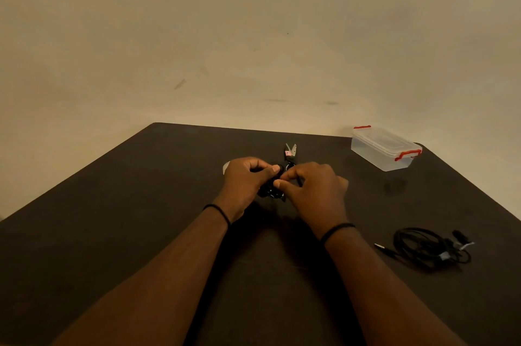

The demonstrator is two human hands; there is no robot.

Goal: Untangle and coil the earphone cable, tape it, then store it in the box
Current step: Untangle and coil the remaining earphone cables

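Meanwhile both hands, left [248, 176] and right [313, 190], pinch tangled cable [272, 192]; scissors [290, 151] behind, lidded box [384, 148] far right.

Earphone cable [272, 190] mostly behind hands

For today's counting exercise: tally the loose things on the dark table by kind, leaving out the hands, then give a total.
Earphone cable bundles: 2, one held, one lying at the right
Clear box with red clips: 1
Scissors: 1
Pale object behind the left hand, possibly tape: 1
Total: 5
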